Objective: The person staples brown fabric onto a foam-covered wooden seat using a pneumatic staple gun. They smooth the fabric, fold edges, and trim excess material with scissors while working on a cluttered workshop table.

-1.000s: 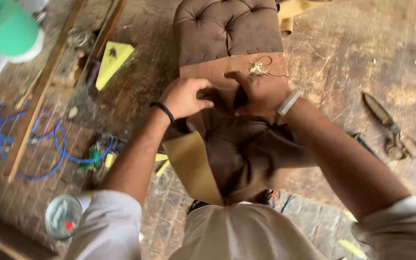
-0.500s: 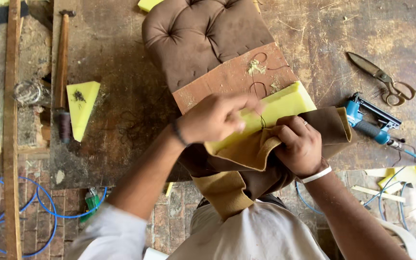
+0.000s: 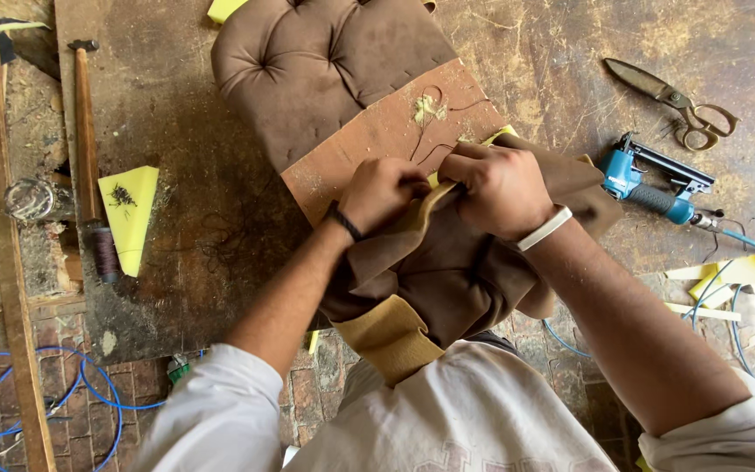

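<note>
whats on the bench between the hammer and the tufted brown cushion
In the head view, a yellow foam wedge lies between the hammer and the tufted cushion, near the hammer; the remaining stretch is bare, stained benchtop.

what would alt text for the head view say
Both hands, left hand and right hand, grip brown fabric at the edge of a tufted cushion on a worn workbench. A blue staple gun and scissors lie to the right.
</note>
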Motion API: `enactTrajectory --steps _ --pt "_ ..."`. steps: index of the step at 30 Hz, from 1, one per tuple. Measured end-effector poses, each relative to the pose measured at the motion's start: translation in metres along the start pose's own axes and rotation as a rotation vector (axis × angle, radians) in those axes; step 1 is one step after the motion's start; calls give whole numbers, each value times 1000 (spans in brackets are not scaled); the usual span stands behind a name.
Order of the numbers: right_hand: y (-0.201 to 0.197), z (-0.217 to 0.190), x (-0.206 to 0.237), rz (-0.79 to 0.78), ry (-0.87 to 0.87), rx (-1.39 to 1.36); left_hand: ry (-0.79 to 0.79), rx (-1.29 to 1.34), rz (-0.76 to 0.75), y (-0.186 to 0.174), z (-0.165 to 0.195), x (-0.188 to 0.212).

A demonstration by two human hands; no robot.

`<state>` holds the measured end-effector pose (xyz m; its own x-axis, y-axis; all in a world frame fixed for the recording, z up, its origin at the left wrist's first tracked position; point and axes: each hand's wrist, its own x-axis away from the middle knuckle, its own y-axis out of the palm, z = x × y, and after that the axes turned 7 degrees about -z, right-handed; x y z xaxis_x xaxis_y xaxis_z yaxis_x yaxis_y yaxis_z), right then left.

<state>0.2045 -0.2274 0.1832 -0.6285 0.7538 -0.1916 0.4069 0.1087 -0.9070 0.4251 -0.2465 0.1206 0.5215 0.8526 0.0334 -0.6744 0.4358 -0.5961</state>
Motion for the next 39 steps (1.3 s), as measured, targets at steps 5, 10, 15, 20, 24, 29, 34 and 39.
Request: enactTrajectory --steps 5,10,15,20,24,29,34,39 --pt "-7 -14 19 -50 49 -75 -6 88 138 19 -1 16" --pt "-22 -35 66 -65 -6 -137 75 56 192 18 4 20" --pt "-23 -36 69 -321 327 -292 4 159 152 15 9 17" --pt "-16 -41 28 55 473 -270 160 119 215 9 15 19" --pt "-15 -54 9 -107 736 -444 166 93 229 9 21 22" --pt "3 -69 17 -140 507 77 159 2 306 15 24 20" --pt "8 -33 49 -79 491 -320 104 -35 287 18 21 20" --pt "-20 95 118 476 747 -632 81 -20 274 20 21 22"
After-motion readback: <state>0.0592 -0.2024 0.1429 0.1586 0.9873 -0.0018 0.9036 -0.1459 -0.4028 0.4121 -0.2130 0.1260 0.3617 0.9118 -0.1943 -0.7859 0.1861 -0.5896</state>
